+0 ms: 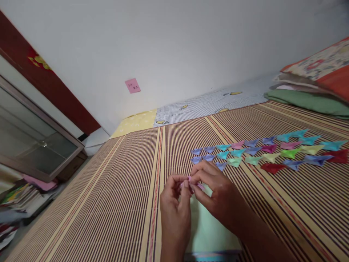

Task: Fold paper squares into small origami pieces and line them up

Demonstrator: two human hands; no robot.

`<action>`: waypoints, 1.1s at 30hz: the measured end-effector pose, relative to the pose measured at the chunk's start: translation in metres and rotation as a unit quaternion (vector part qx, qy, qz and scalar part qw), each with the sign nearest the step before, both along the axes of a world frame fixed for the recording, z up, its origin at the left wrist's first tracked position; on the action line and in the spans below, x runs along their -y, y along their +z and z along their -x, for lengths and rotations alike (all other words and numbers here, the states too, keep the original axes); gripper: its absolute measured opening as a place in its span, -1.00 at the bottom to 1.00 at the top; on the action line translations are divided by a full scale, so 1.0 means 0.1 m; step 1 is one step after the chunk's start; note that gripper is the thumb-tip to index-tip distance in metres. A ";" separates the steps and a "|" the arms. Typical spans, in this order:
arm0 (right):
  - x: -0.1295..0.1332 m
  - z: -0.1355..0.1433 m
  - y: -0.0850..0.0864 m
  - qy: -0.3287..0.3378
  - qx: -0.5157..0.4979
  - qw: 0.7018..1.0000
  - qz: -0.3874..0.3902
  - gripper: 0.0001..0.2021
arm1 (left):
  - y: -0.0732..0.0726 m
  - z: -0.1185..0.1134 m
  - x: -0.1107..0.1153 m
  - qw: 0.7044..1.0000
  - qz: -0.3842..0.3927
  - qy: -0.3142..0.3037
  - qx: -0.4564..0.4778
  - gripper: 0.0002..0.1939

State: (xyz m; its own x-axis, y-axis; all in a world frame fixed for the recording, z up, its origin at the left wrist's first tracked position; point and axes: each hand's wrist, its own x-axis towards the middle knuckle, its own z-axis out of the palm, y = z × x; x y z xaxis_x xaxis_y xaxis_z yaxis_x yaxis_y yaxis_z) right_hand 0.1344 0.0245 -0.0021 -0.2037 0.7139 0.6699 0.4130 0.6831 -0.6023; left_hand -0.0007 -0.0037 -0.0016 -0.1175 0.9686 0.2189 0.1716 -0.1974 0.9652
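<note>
Between my two hands is a small piece of folded pink paper (201, 186), mostly covered by the fingers. My left hand (176, 203) pinches it from the left with thumb and forefinger. From the right, my right hand (211, 185) grips it with thumb and fingertips. Below the hands lies a pale green sheet of paper (209, 225), apparently on top of other coloured sheets whose edges show at the bottom. Beyond my right hand, several folded paper boats stand in rows, among them a dark red paper boat (273, 167) and a light green paper boat (253, 160).
A striped mat (122, 196) covers the bed. Folded bedding (313, 102) and a patterned pillow (327, 60) are stacked at the far right. A pink note (132, 86) is stuck on the wall. At left stand a glass-fronted cabinet (32, 134) and a pile of books (21, 198).
</note>
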 end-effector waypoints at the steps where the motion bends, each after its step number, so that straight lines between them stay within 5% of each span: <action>1: 0.00 0.00 0.00 0.001 0.002 1.000 0.000 -0.83 | 0.01 0.00 0.00 1.000 0.000 -0.001 -0.002 -0.81; 12: -0.03 0.02 -0.02 0.002 0.009 1.000 -0.019 -0.82 | -0.03 0.05 0.01 0.983 -0.047 0.080 -0.157 -0.89; 33: -0.03 -0.02 -0.03 -0.009 -0.019 1.000 -0.019 -0.81 | 0.02 0.06 -0.02 0.999 0.023 0.010 0.048 -0.86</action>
State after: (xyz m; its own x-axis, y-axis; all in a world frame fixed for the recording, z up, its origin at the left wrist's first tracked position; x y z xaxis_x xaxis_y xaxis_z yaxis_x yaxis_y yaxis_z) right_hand 0.1361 0.0273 -0.0054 -0.1661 0.6909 0.7036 0.4028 0.6988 -0.5911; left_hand -0.0072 -0.0019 0.0003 -0.1557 0.9746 0.1609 0.0815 -0.1496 0.9854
